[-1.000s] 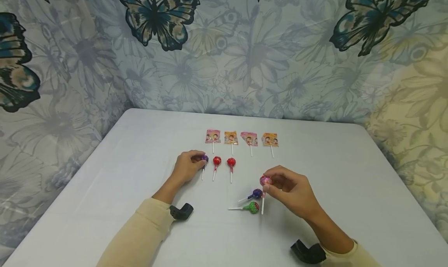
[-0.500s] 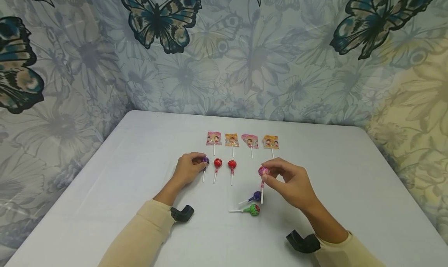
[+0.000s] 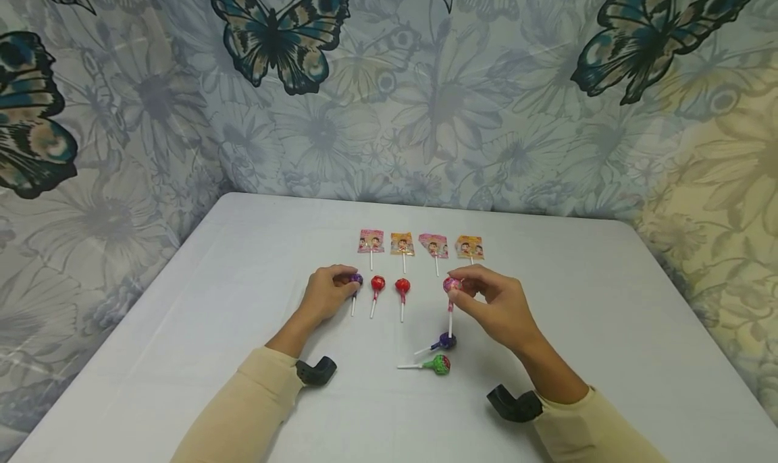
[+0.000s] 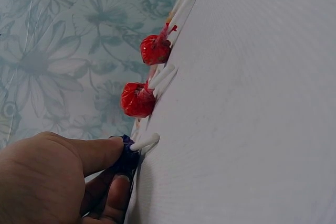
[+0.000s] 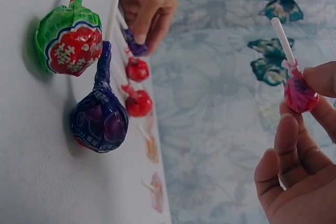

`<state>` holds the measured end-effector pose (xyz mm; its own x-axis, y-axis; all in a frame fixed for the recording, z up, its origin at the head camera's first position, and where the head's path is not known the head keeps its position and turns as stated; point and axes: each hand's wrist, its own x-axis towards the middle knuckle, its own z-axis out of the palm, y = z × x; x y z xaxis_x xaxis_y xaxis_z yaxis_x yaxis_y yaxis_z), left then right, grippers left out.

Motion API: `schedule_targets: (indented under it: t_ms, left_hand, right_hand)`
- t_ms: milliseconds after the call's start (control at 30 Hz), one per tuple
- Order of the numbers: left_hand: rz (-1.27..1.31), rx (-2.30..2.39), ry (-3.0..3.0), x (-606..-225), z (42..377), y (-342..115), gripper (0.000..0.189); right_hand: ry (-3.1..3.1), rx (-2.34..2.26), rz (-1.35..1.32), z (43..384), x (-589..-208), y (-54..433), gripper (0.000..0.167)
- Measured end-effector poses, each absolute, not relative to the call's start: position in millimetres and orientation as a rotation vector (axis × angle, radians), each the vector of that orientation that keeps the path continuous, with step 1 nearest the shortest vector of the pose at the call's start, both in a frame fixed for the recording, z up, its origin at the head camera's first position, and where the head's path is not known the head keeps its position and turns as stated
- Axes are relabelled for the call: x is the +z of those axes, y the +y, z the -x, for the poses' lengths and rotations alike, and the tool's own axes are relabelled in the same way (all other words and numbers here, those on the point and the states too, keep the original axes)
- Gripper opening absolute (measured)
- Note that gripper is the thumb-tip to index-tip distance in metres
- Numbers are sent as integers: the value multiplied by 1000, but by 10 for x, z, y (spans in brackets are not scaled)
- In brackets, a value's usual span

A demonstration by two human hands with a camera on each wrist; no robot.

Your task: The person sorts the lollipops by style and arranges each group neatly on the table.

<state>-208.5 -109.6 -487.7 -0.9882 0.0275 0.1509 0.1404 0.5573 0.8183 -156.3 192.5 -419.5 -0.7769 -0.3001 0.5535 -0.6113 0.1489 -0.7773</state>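
Between thumb and fingers my left hand (image 3: 327, 293) pinches the head of a purple lollipop (image 4: 127, 157), its white stick lying toward me on the table. Two red lollipops (image 3: 377, 283) lie just right of it in a row. My right hand (image 3: 497, 309) holds a pink lollipop (image 5: 300, 92) by its wrapped head, above the table, with the stick hanging down in the head view. Below that hand lie a dark blue-purple lollipop (image 5: 100, 120) and a green lollipop (image 5: 70, 40), sticks pointing left in the head view.
Farther back, several flat-wrapped lollipops in pink and orange packets (image 3: 402, 243) form a row. The white table (image 3: 200, 328) meets a wall (image 3: 389, 112) printed with flowers and butterflies. Each wrist carries a black camera mount (image 3: 515, 405).
My right hand has moved away from me and slightly left with the pink lollipop, away from the green and blue-purple ones. The left hand keeps its pinch on the purple lollipop.
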Motion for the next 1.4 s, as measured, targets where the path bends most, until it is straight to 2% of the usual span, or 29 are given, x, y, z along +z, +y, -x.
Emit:
schedule_targets:
  t_ms: [367, 767, 900, 1133, 1400]
  left_hand:
    - [134, -1416, -2667, -4887, 2076, -1111, 24]
    - [144, -1412, -2668, -4889, 2067, -1112, 24]
    - [157, -1409, -2669, -4888, 2072, -1108, 25]
    - [156, -1406, -2661, -4884, 2100, -1094, 25]
    - [135, -1417, -2665, -4897, 2099, -1099, 25]
  right_hand:
    - [-2271, 1633, -744, 1572, -4029, 1734, 22]
    - [-2351, 1624, -640, 1715, -4145, 1670, 22]
    - [-2388, 1608, -582, 1771, -4223, 1652, 22]
    - [-2494, 1630, -500, 2000, -4576, 1703, 24]
    - [-2636, 1564, -416, 2048, -4670, 1711, 28]
